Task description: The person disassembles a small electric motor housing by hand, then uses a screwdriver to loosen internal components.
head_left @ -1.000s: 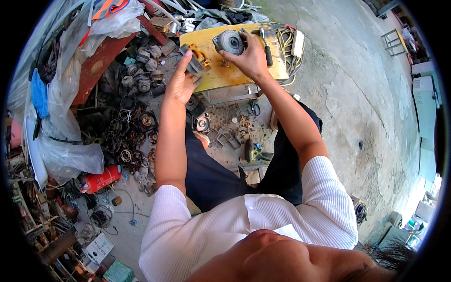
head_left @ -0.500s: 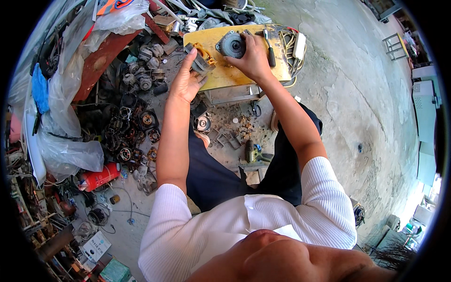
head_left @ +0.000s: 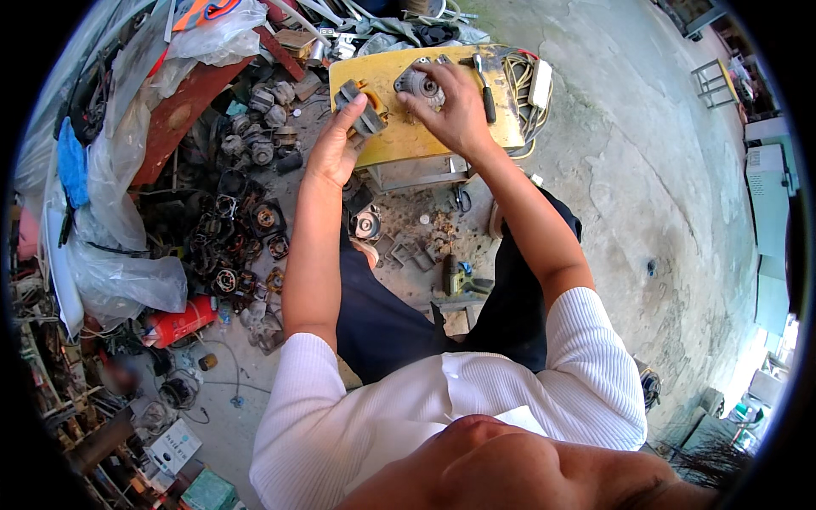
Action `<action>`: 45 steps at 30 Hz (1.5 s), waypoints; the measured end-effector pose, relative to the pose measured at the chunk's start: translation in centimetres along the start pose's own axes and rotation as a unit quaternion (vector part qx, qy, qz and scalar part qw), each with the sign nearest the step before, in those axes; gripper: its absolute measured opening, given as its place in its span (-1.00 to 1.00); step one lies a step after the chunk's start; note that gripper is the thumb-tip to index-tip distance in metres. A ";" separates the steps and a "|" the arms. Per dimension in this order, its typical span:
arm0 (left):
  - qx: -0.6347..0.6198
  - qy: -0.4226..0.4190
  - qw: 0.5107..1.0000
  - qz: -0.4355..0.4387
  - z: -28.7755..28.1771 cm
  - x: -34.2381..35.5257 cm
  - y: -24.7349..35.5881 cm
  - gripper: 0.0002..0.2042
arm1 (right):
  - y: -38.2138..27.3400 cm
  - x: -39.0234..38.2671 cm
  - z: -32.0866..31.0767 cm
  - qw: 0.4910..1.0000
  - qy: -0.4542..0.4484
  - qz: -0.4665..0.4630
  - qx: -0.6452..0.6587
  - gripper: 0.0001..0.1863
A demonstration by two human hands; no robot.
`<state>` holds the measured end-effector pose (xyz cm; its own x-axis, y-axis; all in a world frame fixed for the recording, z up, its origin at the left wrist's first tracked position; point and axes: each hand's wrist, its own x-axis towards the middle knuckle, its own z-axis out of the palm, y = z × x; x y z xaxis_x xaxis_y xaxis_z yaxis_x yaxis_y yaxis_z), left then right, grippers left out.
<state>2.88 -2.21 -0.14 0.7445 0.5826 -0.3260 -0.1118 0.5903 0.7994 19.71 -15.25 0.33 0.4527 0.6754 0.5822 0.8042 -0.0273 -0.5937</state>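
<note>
1. Head view: half a second ago the round metal housing [head_left: 416,82] showed a broad dark disc beside the right hand [head_left: 457,110]; now a paler face with a small central ring shows, partly covered by the fingers. It has probably been turned over or tipped.
2. The coil-wound core [head_left: 369,121] has also swung a little: more of its grey side faces the camera, and less of its orange-yellow winding shows.
3. For the work in hand, I judge this to be handling of two separate parts; they stand apart, just beside each other.
4. Both hands are occupied. The left hand [head_left: 334,155] holds the core over the near left corner of the yellow surface [head_left: 398,143], thumb on its upper side. The right is spread over the housing, thumb and fingers apart; I cannot tell how firm its grip is, or whether the housing rests on the surface.
5. A dark-handled tool [head_left: 489,104] lies right of the housing, with a white power strip [head_left: 540,82] and looped cables beyond the edge.
6. Below, a drill [head_left: 452,274] stands among debris on the concrete floor [head_left: 654,187]. Leftward lie heaped motor parts [head_left: 246,223], plastic sheeting [head_left: 127,283] and a red cylinder [head_left: 184,321].
</note>
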 end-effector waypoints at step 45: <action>-0.109 -0.118 0.986 -0.052 -0.1 0.2 0.5 -0.24 | 0.1 -1.1 -1.2 0.595 -0.158 0.450 0.647 -0.38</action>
<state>2.92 -1.71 0.08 0.8890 0.3810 -0.2539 -0.1463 0.7618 0.6311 19.73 -16.86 0.26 0.2152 0.9270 -0.3070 -0.7716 -0.0313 -0.6353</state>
